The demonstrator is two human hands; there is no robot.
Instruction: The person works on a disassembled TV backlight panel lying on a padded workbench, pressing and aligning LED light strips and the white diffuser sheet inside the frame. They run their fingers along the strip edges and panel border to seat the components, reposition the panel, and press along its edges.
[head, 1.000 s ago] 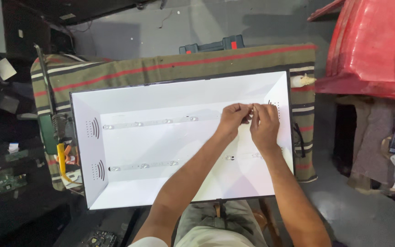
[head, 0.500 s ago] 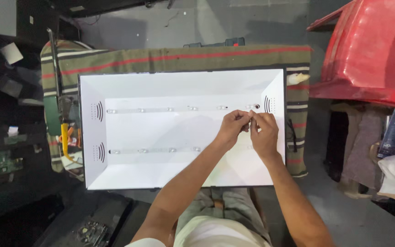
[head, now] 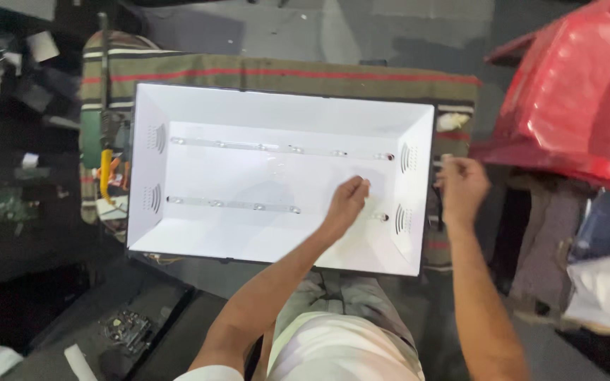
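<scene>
A person's left hand (head: 345, 204) pinches closed over a white backlight tray (head: 178, 233), while the right hand (head: 462, 185) grips something small beside its rim.

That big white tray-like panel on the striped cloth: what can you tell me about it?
The white panel is a shallow rectangular tray with sloped side walls, lying flat and open side up on a striped cloth. Two thin strips studded with small clear lenses run along its floor, and slotted vents sit near both short ends. It looks like glossy white sheet. The left hand rests over its right part; the right hand is just outside its right edge.
</scene>
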